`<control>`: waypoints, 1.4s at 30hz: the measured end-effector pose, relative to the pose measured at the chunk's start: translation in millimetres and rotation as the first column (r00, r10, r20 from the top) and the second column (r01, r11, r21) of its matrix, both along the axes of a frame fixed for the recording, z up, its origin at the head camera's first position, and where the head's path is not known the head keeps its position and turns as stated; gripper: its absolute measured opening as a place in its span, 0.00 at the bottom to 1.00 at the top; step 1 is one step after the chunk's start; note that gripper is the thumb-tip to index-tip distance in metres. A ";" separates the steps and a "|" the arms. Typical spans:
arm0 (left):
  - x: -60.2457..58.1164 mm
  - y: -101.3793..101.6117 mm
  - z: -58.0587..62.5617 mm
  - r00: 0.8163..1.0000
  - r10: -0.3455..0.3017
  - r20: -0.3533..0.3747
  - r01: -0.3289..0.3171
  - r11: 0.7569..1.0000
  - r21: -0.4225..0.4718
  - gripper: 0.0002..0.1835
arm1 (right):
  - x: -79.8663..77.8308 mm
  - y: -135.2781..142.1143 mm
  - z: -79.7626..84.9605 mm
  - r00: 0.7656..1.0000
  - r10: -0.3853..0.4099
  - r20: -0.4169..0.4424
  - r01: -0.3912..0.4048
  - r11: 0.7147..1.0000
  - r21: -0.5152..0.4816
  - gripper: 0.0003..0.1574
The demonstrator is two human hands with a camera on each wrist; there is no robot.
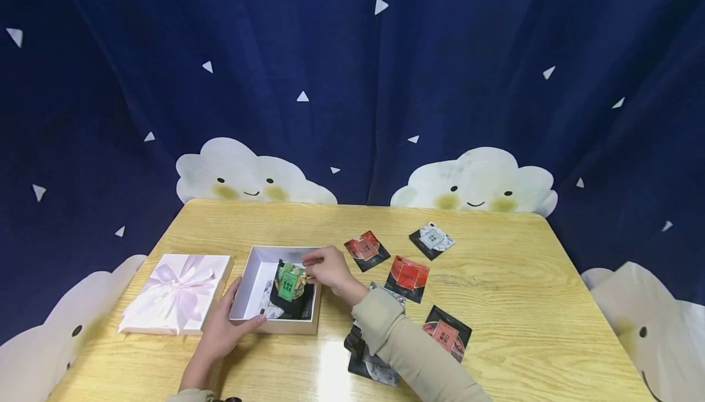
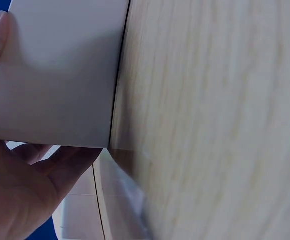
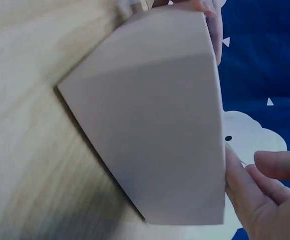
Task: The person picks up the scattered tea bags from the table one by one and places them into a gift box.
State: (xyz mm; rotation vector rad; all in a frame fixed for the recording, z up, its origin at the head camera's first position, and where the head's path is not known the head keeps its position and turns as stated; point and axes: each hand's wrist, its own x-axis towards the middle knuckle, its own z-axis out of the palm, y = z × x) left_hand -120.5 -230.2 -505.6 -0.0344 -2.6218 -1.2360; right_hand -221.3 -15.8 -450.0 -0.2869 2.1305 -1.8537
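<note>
A shallow white box [image 1: 249, 289] without its lid stands on the table. My left hand [image 1: 223, 328] grips its near left corner, with the thumb over the front rim and the fingers along the side. My right hand [image 1: 330, 269] reaches over the box's right rim and pinches the edge of a green and black sachet [image 1: 289, 286] tilted inside. In the right wrist view the box's outer wall [image 3: 149, 130] hides most of that sachet and the tips of my right fingers [image 3: 242, 187]. A grey-white patterned sachet [image 1: 266, 298] lies beneath the green one.
Left of the box lies a white lid with a pale pink bow [image 1: 184, 286]. Red and black sachets [image 1: 407, 278] and a white and black sachet [image 1: 432, 240] are spread to the right. Below my right sleeve [image 1: 407, 341], more dark sachets [image 1: 371, 370] are partly covered. A blue curtain [image 1: 352, 114] hangs behind the table.
</note>
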 end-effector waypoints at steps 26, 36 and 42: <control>0.0 -0.8 2.4 1.000 -0.018 0.020 0.017 1.000 0.023 0.51 | -6.6 71.9 -6.4 0.999 0.041 0.018 -0.041 0.998 0.057 0.18; -0.2 -1.2 1.5 1.000 -0.014 0.011 0.014 1.000 0.015 0.50 | -11.6 102.2 -12.0 0.999 0.015 0.032 -0.018 0.995 0.096 0.23; -0.3 -1.2 -0.8 1.000 -0.007 0.007 0.007 1.000 0.010 0.50 | -18.3 124.0 -19.5 0.997 0.075 0.016 -0.076 0.995 0.061 0.25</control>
